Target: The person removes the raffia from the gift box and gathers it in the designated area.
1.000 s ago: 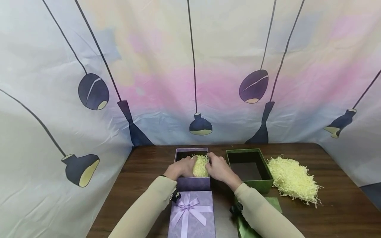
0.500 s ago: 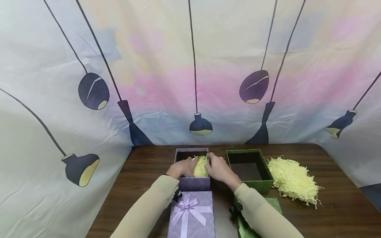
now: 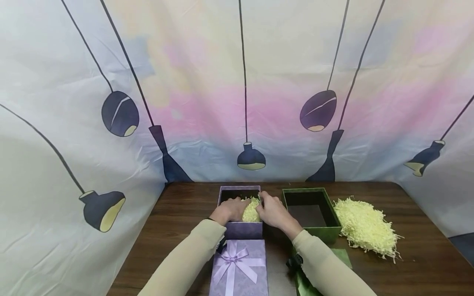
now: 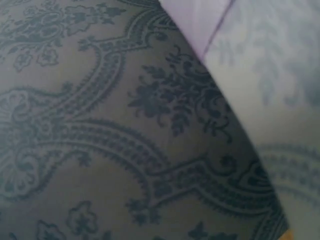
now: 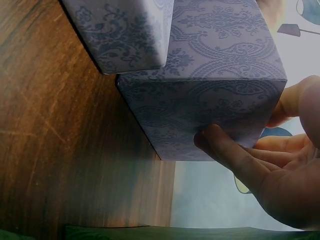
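Observation:
In the head view, an open purple patterned box (image 3: 243,231) stands near the table's back edge with pale yellow shredded paper (image 3: 252,211) in its right part. My left hand (image 3: 229,209) reaches over the near left rim, fingers laid out across the paper; their tips are partly hidden. On the opposite side, my right hand (image 3: 275,212) grips the box's right wall at the rim. The right wrist view shows a finger (image 5: 225,145) against the outer wall and others up at the rim. Only purple patterned surfaces (image 4: 100,150) fill the left wrist view.
A purple lid (image 3: 240,273) with a ribbon bow lies in front of the box. To the right stands an open green box (image 3: 327,235), with green lid material (image 3: 342,255) under my right forearm. Farther right is a heap of loose yellow shredded paper (image 3: 366,228).
My left hand has shifted slightly right and flattened over the shredded paper inside the purple box. My right hand keeps its place on the wall. The head view has tilted a little.

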Available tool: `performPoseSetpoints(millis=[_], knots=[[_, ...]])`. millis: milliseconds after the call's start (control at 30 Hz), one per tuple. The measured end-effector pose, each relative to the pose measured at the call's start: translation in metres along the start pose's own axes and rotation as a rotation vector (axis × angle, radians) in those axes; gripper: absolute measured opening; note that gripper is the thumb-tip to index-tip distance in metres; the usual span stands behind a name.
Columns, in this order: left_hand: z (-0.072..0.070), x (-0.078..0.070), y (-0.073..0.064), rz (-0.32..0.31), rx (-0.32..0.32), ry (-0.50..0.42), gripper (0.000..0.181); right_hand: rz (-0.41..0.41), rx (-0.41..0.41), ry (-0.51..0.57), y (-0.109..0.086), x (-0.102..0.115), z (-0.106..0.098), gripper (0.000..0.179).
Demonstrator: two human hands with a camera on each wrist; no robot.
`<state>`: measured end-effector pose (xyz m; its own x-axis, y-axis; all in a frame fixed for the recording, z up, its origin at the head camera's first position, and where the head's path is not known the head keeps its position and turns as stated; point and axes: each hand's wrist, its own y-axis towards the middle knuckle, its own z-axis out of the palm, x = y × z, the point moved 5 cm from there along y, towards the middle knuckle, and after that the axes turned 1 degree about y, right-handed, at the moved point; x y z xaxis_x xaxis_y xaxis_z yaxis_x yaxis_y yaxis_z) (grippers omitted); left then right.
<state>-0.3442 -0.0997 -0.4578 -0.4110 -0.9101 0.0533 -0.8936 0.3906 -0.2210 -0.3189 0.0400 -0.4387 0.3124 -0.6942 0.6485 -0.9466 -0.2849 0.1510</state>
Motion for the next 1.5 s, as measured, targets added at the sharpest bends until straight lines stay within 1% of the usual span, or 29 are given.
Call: performPoseSetpoints(millis=[100,267,400,533,600,700,833,1000,1200,1300,1500], knots=[[-0.0003,0.0006,0.0023,0.007,0.003,0.010,0.066,-0.005,0.000,0.010,-0.0005,0.0007,-0.0007,0.051],[-0.0005,0.0010,0.0057,0.037,0.006,0.015,0.063,-0.005,0.006,0.014,-0.0004,0.0007,-0.0021,0.051],[-0.0012,-0.0005,0.0033,0.067,-0.014,-0.008,0.047,-0.012,-0.001,0.016,-0.0010,0.0001,-0.0022,0.050],[0.0018,-0.0034,-0.0009,0.100,-0.016,0.000,0.033,-0.010,0.014,0.036,-0.0042,-0.0011,0.0009,0.050],[0.0031,-0.0050,-0.0019,0.116,-0.014,0.012,0.030,-0.006,0.028,0.042,-0.0056,-0.0020,0.0025,0.051],[0.0022,-0.0059,-0.0011,0.125,-0.021,0.022,0.027,-0.012,0.020,0.047,-0.0057,-0.0017,0.0017,0.051],[-0.0011,-0.0058,0.0012,0.126,-0.026,0.021,0.026,-0.020,-0.007,0.051,-0.0029,-0.0005,-0.0016,0.050],[0.0006,-0.0041,0.0016,0.119,0.001,0.013,0.028,-0.005,0.005,0.045,0.0002,-0.0014,0.0004,0.050],[0.0022,-0.0019,-0.0009,0.119,-0.015,-0.012,0.023,-0.008,-0.010,0.053,0.0001,0.0001,0.0016,0.051],[0.0009,-0.0011,-0.0013,0.114,-0.020,-0.019,0.023,-0.001,-0.016,0.053,0.0002,0.0007,0.0000,0.051],[-0.0007,-0.0008,-0.0016,0.120,-0.043,-0.007,0.025,0.008,-0.008,0.055,-0.0003,-0.0004,0.0003,0.050]])
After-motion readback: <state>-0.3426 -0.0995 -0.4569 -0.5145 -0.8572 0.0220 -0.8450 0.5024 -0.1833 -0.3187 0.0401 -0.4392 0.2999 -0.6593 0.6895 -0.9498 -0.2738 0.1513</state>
